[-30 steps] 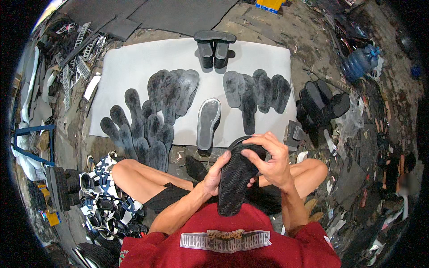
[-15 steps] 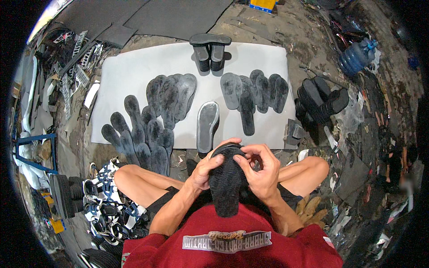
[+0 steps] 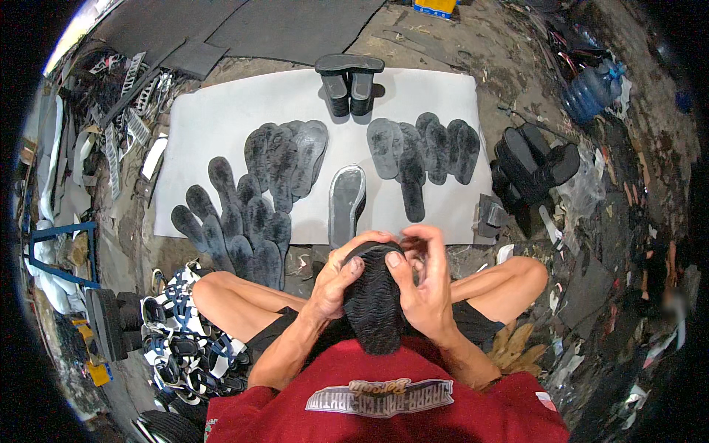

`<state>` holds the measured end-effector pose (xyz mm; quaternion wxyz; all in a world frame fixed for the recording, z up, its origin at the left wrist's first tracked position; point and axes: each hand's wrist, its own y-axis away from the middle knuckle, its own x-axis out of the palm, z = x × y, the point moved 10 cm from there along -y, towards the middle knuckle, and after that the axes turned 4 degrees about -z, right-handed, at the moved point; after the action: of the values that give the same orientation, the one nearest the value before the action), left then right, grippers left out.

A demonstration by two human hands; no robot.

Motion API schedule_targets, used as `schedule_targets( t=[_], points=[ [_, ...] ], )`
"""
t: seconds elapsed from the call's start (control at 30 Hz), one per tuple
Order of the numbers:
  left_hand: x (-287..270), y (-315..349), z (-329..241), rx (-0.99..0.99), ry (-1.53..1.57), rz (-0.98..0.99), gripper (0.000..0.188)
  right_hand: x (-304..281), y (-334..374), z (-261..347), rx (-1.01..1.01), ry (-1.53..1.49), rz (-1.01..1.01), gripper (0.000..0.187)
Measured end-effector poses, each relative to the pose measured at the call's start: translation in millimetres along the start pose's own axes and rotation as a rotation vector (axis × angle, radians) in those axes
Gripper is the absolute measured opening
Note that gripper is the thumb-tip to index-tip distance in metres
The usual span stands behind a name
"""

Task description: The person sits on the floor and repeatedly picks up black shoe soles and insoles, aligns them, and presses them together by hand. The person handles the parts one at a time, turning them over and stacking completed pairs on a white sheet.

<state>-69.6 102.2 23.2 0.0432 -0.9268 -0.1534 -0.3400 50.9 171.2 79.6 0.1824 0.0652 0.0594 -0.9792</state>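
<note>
Before my chest I hold a black sandal sole (image 3: 375, 303), its wavy ridged tread facing up. My left hand (image 3: 334, 279) grips its left edge near the far end, thumb on top. On the other side my right hand (image 3: 425, 288) presses a thumb on the sole, with its index finger bent above the edge; the undersides of both hands' grip are hidden. Just beyond lies a single grey sole with a pale shiny rim (image 3: 346, 207), on a white sheet (image 3: 207, 111). Overlapping dark soles (image 3: 258, 221) lie at left, and more dark soles (image 3: 410, 177) at right.
A small stack of thick soles (image 3: 349, 85) stands at the sheet's far side. Black footwear (image 3: 535, 159) is piled to the right, near a blue water bottle (image 3: 593, 92). White and black sandal straps (image 3: 192, 332) heap beside my left knee. Scraps litter the floor.
My right hand's fingers have shifted and risen slightly at the sole's far right edge. The sole has moved slightly, and both hands still hold it.
</note>
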Motion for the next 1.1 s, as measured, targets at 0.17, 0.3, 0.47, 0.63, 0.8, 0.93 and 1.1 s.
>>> schedule_targets(
  t=[0.17, 0.3, 0.47, 0.63, 0.8, 0.93, 1.1],
  points=[
    [17.7, -9.6, -55.1, 0.314, -0.824, -0.193, 0.028, 16.5, -27.1, 0.0, -0.114, 0.202, 0.022, 0.04],
    [19.6, -5.3, -72.0, 0.474, -1.102, -0.604, 0.033, 35.2, -35.7, -0.1, -0.358, 0.228, -0.011, 0.044],
    [-20.1, -18.9, -52.6, 0.526, -1.075, -0.626, 0.034, 58.9, -47.1, -34.7, -0.122, 0.178, 0.136, 0.048],
    [-9.6, -25.1, -32.4, 0.43, -1.067, -0.559, 0.029, 44.8, -54.0, -37.9, -0.256, 0.206, 0.004, 0.051],
    [-34.1, -19.1, -30.5, 0.537, -1.12, -0.704, 0.044, 47.6, -41.8, -45.6, -0.293, 0.21, 0.026, 0.054],
    [-56.4, -12.0, -43.3, 0.438, -0.814, -0.841, 0.053, 40.0, -38.8, -60.7, -0.319, 0.326, 0.049, 0.06],
    [-53.7, 1.8, -27.6, 0.583, -0.963, -0.858, 0.057, 37.2, -47.2, -85.4, -0.17, 0.255, 0.034, 0.06]
  ],
)
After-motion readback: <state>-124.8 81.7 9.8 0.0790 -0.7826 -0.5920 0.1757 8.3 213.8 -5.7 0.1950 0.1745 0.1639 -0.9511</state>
